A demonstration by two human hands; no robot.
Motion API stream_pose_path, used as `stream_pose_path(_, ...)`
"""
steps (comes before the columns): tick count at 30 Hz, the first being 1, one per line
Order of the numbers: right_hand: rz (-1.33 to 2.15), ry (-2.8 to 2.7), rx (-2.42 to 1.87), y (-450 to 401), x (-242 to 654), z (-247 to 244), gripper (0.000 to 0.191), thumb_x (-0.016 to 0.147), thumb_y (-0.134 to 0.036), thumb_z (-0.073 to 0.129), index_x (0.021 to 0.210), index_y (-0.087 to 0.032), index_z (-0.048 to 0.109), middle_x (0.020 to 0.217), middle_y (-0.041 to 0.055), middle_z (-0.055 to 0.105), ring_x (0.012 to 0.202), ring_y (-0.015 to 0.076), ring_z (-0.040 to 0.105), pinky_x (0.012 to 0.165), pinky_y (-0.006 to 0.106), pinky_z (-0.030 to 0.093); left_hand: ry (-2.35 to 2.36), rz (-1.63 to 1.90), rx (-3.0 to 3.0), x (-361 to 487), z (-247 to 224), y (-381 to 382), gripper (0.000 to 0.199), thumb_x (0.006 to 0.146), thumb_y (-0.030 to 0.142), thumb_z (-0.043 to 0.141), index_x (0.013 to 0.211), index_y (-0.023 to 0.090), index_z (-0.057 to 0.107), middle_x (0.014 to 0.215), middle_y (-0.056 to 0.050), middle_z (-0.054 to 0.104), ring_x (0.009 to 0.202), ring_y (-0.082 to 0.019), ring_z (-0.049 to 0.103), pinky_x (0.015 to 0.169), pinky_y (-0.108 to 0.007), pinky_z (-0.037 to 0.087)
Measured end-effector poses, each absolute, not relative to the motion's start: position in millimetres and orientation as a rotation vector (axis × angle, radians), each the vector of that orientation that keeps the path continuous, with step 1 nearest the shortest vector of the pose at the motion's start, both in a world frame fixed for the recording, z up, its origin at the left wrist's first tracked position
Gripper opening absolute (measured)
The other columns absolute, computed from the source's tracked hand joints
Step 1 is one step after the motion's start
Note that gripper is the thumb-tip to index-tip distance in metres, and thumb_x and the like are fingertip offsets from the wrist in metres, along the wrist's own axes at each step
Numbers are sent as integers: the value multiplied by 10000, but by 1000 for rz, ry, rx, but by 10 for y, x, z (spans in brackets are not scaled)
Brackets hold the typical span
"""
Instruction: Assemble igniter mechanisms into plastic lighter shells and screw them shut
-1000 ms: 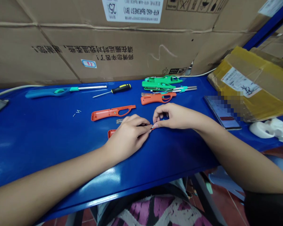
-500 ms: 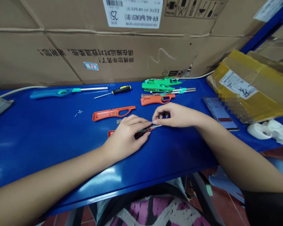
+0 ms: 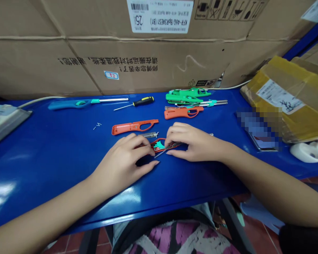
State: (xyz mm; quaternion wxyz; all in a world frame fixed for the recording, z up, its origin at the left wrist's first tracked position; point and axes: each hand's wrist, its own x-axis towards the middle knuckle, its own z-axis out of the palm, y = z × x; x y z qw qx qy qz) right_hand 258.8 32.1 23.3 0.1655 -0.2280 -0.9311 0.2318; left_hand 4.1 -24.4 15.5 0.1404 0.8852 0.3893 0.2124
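My right hand [image 3: 192,143] pinches a thin metal rod with wires [image 3: 169,148] over an orange lighter shell [image 3: 159,144] that has a green part inside. My left hand [image 3: 124,157] lies beside that shell, fingertips at its edge, holding nothing I can see. Just above sit a metal tube [image 3: 149,134] and an empty orange shell [image 3: 134,127]. Farther back lie green shells [image 3: 187,96], another orange shell [image 3: 183,112], a teal lighter [image 3: 69,104] and a yellow-handled screwdriver [image 3: 140,102].
The blue table [image 3: 55,165] ends in a front edge above my lap. Cardboard boxes [image 3: 159,60] form a wall behind it. To the right lie a phone [image 3: 262,144], partly blurred, a taped parcel [image 3: 288,113] and a white roll [image 3: 303,152]. A grey device [image 3: 5,121] sits at left.
My left hand has let go of the wired rod and moved down and left. The rod now lies lower, over the orange shell, under my right hand. The view has shifted slightly.
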Motion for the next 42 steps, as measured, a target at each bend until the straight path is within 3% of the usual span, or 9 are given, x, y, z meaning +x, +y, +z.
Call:
stream_pose_path(6,657,-2612,-649,298,2525,197,38,905,-156,649,901,-192,637,899,35,648,874,173,574,901,349,439,1085,699,2465,70,82,-208,93,947,221,636,925,208,726,940,-38,659,875,-185,599,813,-345,496)
stream_pose_path(23,844,-2551,-779,372,2614,217,154,885,-87,586,970,-201,646,976,45,655,923,171,590,817,302,478,1186,886,2188,60,-1,-163,61,927,225,658,906,176,690,922,-33,684,831,-150,647,768,-278,519)
stream_pose_path(30,950,-2475,-868,428,2637,181,90,881,-138,641,949,-188,674,925,28,671,814,140,589,748,275,492,1197,865,2181,53,0,-152,62,924,229,660,908,178,692,923,-33,691,831,-149,648,764,-277,521)
stream_pose_path(36,825,-2433,-799,382,2555,174,168,860,-113,635,996,-204,670,974,48,671,921,176,600,841,320,497,1205,882,2191,63,8,-163,63,928,225,650,900,183,688,889,-21,689,774,-135,631,709,-258,511)
stream_pose_path(42,651,-2432,-697,290,2409,104,66,923,-195,638,973,-211,679,984,65,646,973,199,574,873,364,475,1188,919,2189,85,11,-162,49,925,198,656,895,184,693,870,-10,691,747,-118,622,688,-235,500)
